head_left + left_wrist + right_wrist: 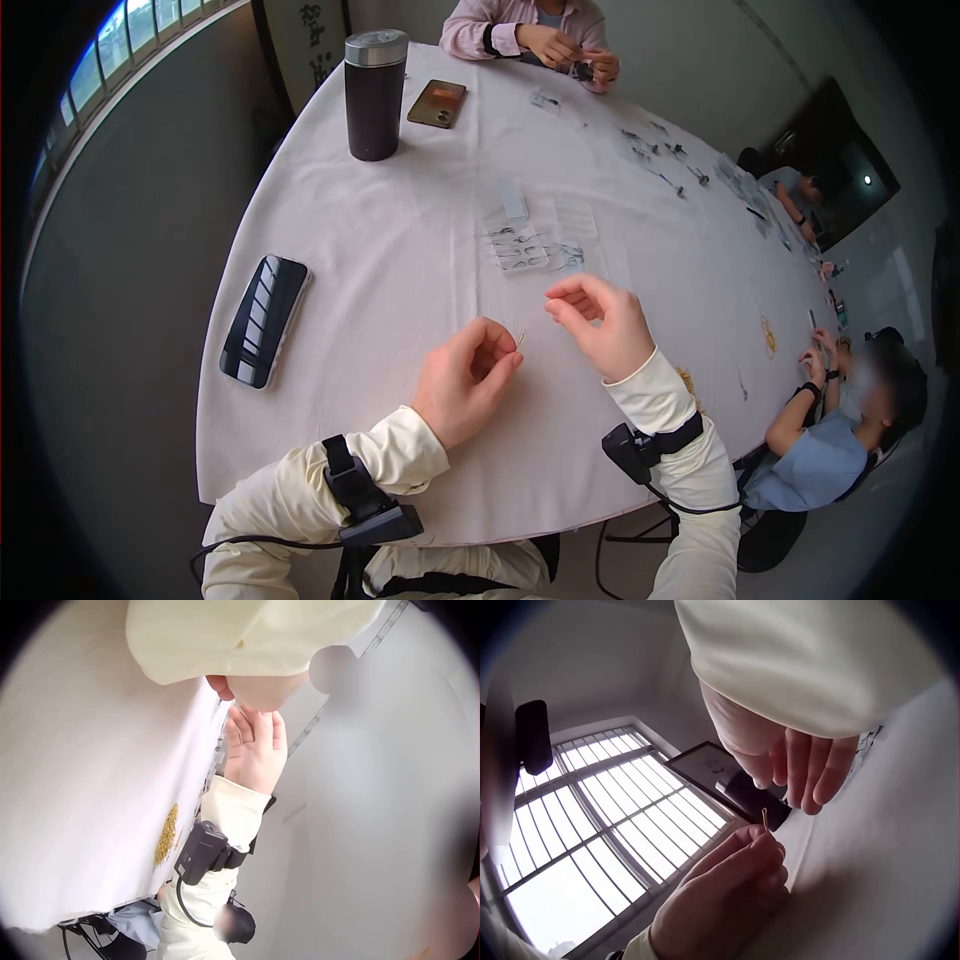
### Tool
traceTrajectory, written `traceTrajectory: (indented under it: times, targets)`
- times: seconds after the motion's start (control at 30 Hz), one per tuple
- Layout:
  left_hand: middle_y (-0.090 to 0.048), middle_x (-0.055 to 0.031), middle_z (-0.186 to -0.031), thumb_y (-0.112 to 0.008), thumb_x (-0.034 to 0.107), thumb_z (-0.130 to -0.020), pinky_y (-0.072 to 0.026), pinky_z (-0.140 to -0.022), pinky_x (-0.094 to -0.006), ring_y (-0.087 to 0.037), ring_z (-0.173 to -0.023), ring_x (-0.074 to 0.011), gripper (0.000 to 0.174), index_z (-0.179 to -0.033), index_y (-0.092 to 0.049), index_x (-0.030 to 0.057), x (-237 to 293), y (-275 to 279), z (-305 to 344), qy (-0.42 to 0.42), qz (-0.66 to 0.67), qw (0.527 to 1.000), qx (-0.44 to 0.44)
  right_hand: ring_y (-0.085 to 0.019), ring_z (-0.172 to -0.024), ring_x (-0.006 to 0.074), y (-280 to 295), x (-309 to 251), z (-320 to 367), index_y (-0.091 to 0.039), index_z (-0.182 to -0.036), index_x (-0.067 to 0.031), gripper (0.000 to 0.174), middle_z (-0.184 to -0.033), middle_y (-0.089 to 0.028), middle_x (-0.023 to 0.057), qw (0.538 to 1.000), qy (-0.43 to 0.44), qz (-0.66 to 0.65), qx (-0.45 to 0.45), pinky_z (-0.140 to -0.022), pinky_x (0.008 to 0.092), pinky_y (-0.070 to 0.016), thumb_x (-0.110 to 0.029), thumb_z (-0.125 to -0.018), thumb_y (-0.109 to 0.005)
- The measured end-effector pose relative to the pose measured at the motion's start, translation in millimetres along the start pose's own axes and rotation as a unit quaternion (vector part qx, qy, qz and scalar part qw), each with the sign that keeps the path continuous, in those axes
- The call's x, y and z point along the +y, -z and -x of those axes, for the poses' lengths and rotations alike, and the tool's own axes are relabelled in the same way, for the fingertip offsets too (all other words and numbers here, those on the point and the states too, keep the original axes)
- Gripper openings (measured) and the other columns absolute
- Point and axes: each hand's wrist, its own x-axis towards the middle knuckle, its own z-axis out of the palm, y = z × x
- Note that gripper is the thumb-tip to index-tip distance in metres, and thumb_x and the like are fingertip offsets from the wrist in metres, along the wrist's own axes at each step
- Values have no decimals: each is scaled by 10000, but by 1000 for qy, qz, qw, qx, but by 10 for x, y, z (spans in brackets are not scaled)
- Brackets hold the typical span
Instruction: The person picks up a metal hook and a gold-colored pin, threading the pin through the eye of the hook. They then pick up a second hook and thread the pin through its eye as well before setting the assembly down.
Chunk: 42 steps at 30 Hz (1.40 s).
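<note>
A black phone [263,322] lies at the left of the white-covered table [340,330], and farther back a dark tumbler [375,105] stands upright just beside a second phone [437,104]. Next comes the left hand [465,385], its thumb and forefinger pinching a thin gold-coloured piece [521,340] whose small looped end sticks up past the fingertips. Beyond it sits a clear tray [522,255] with small dark items. The right hand [605,328], apart from the piece, is held near it with fingers loosely bent, gripping nothing visible. Farther right, partly behind the right sleeve [650,400], lies a gold-coloured pile [685,379].
</note>
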Motion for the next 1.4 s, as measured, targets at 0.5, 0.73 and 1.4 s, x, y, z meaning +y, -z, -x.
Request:
traceTrajectory:
  times: [0.5,0.73,1.4]
  targets:
    - [-561,22,-847,-628,54,-935,-445,-662,-189,-515,-741,-28,112,-1030,-589,8,-33,6,-40,2,47,999,4,-567,-935,232,21,618,-429,-717,-943,-141,167,-885,-584,22,922,136,356,64,-809,381,-419,-127,-777,-723]
    - [-621,-1,-824,-625,72,-929,-467,-643,-209,-539,-701,-35,111,-1006,-633,-8,-73,44,-65,19,113,993,4,-577,-917,232,67,496,-430,-654,-852,-92,72,-871,-612,8,922,168,333,102,-804,378,-425,-95,-795,-697]
    - [-632,21,-874,-645,52,-930,-438,-673,-189,-519,-739,-16,120,-1040,-656,7,-4,28,-29,22,157,987,-12,-598,-683,197,-249,-173,445,-636,-805,-88,146,-709,-638,2,982,124,79,122,-717,321,-421,-6,-722,-725]
